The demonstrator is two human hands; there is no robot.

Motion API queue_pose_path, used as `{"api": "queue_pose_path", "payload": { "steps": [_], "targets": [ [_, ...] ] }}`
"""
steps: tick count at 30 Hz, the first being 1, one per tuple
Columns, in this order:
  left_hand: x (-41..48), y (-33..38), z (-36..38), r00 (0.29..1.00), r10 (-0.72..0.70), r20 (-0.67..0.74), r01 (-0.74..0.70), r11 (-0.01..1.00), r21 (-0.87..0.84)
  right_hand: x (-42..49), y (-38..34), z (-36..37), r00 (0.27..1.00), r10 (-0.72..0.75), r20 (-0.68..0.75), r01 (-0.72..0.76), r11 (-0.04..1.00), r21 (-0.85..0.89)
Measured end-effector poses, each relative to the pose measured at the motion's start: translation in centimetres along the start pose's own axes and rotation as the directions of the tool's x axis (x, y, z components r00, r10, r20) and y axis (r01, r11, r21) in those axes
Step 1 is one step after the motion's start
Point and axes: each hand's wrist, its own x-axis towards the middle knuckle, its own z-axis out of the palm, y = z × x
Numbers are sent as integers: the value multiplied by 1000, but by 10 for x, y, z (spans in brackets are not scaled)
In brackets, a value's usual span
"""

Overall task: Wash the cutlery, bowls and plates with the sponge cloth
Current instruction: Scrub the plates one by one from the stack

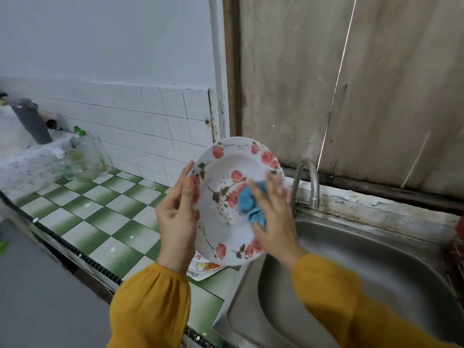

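Two hands: L hand (175, 212) grips plate (226, 172) rim; R hand (273, 217), blurred, prob. flat-fingered, presses sponge cloth (251, 204) on it.

Left hand (177, 217): centre-left of frame, upright, thumb over the rim of a white rose-patterned round plate (226, 177), gripping it.
Right hand (273, 217): centre, blurred, fingers spread flat, pressing a blue sponge cloth (251, 205).
Forearms: mustard-yellow sleeves (150, 305), lower frame.

Soft, even daylight; edges warped, slight motion blur.
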Motion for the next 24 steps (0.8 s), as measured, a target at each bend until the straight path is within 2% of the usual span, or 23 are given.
{"api": "queue_pose_path", "payload": {
  "steps": [2, 4, 6, 7, 8, 10, 11, 12, 14, 15, 16, 18, 20, 22, 24],
  "targets": [
    [-10, -4, 5, 999, -9, 32, 7, 999, 54, 22, 10, -12, 977, 101, -186, -93, 994, 52],
    [-20, -4, 15, 995, -5, 99, -3, 996, 87, 47, 2, -23, 909, 195, -370, -108, 964, 243],
    [-24, -3, 24, 987, 29, 156, -48, 992, 117, 64, -21, -26, 863, 259, -433, -56, 902, 428],
    [-24, -1, 28, 984, 55, 172, -77, 989, 125, 66, -33, -23, 880, 217, -423, 1, 889, 458],
    [-22, 1, 30, 982, 74, 176, -97, 987, 125, 64, -43, -18, 910, 113, -399, 82, 895, 439],
    [-18, 5, 30, 984, 76, 160, -96, 988, 122, 61, -44, -14, 924, -94, -371, 223, 920, 321],
    [-16, 5, 29, 984, 73, 163, -93, 989, 114, 64, -39, -17, 916, -95, -390, 217, 934, 282],
    [-15, 6, 29, 981, 74, 179, -94, 990, 106, 68, -35, -20, 903, -15, -429, 153, 945, 290],
    [-15, 7, 31, 976, 68, 208, -94, 989, 115, 76, -42, -31, 851, 242, -467, -16, 900, 436],
    [-15, 8, 34, 975, 73, 211, -101, 987, 126, 77, -51, -33, 844, 304, -441, -43, 859, 510],
    [-15, 8, 37, 975, 87, 206, -115, 985, 132, 73, -62, -32, 872, 285, -398, -19, 832, 554],
    [-11, 9, 38, 982, 111, 151, -125, 988, 86, 51, -81, -22, 967, 78, -241, 79, 812, 578],
    [-1, 11, 31, 995, 86, 42, -85, 996, -14, 25, -80, -11, 982, -187, -32, 175, 831, 528],
    [7, 12, 19, 998, 64, -28, -65, 997, -51, 10, -53, -7, 955, -286, 75, 247, 911, 330],
    [7, 12, 10, 996, 70, -48, -72, 997, -36, 11, -16, -6, 978, -194, 72, 191, 980, 51]
  ]
}}
